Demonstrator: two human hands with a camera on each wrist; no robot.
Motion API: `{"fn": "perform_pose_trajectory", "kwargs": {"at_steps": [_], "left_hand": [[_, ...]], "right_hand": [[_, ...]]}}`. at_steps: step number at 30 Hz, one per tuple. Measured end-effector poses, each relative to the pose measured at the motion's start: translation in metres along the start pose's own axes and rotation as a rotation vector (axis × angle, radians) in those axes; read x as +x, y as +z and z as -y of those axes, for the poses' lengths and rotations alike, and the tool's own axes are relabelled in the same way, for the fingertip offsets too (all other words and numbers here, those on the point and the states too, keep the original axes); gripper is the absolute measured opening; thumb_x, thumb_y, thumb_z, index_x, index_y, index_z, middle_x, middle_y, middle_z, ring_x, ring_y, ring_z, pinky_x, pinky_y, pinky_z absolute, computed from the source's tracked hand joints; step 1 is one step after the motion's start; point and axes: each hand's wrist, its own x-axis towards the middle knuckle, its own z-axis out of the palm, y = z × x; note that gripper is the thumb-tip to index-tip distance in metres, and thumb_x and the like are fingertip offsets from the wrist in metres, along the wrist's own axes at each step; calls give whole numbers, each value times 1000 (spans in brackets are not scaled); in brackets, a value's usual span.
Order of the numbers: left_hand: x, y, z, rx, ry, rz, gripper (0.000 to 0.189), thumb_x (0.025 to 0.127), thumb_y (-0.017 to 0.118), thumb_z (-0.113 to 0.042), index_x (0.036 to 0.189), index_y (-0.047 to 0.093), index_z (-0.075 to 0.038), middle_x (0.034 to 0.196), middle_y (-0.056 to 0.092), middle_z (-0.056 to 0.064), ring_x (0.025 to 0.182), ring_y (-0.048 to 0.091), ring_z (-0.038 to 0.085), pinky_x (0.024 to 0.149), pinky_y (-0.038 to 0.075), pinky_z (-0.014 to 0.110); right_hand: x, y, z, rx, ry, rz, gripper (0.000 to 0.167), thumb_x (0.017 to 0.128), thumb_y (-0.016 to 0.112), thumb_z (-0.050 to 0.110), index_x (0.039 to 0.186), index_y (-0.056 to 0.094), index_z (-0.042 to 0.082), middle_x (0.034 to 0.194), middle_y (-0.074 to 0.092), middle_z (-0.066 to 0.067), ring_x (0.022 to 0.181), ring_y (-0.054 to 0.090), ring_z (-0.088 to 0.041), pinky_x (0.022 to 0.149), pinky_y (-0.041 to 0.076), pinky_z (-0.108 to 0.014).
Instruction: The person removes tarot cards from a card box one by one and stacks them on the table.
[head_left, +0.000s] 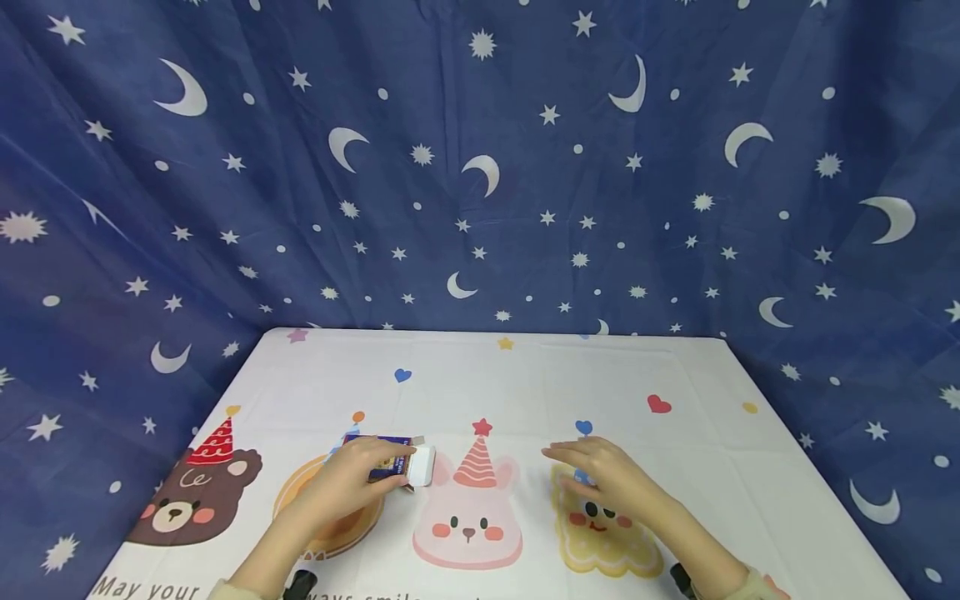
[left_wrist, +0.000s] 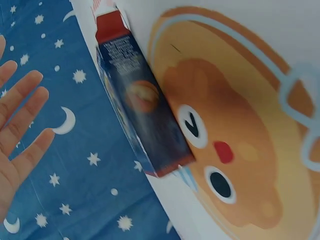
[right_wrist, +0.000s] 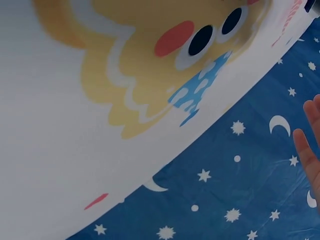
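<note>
A dark blue and red carton (head_left: 388, 469) lies on the table, left of the middle. A white block-like piece (head_left: 422, 467) shows at its open right end. My left hand (head_left: 358, 471) hovers over the carton, covering part of it in the head view. In the left wrist view the fingers (left_wrist: 22, 92) are spread and apart from the carton (left_wrist: 145, 110), whose red end flap stands out. My right hand (head_left: 600, 471) is held over the printed yellow biscuit face, fingers extended and nothing in them. Only some right fingers (right_wrist: 310, 145) show in the right wrist view.
A white tablecloth (head_left: 480, 383) printed with cartoon animals, hearts and stars covers the table. Behind and beside it hangs a dark blue curtain (head_left: 480, 208) with moons and stars. The carton's near surroundings carry a printed pancake face (left_wrist: 240, 165).
</note>
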Motion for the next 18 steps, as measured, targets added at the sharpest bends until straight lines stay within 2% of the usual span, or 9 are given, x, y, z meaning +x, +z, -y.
{"fn": "perform_pose_trajectory", "kwargs": {"at_steps": [4,9,12,15,18], "left_hand": [[-6,1,8,28,-43,-28,35,80,74,-25,112,68,-12,107,71,2,100,66,22,87,53,41],[-15,3,16,17,-182,6,39,80,74,-25,116,66,-12,112,69,4,106,64,26,92,50,44],[-20,5,21,-12,-252,35,42,80,74,-25,119,64,-11,116,67,8,111,61,29,95,48,47],[-25,5,25,-23,-274,59,46,79,75,-22,121,62,-11,119,64,11,114,58,32,97,46,49],[-27,5,28,-20,-258,75,50,77,77,-20,123,60,-10,121,62,13,116,56,34,98,44,51]], "right_hand": [[3,3,3,38,-16,-50,37,81,72,21,116,66,11,111,70,0,100,66,-18,85,53,-39],[6,3,8,43,-1,-82,37,82,72,22,116,65,11,110,70,0,98,66,-18,83,54,-38],[10,4,12,88,31,-89,39,79,74,17,116,65,11,110,70,-1,99,66,-19,82,55,-38],[13,7,15,167,51,-90,35,81,72,15,115,65,10,110,70,-1,100,66,-19,84,55,-38],[14,11,18,209,51,-83,33,82,71,14,115,66,10,110,70,0,101,66,-18,86,54,-38]]}}
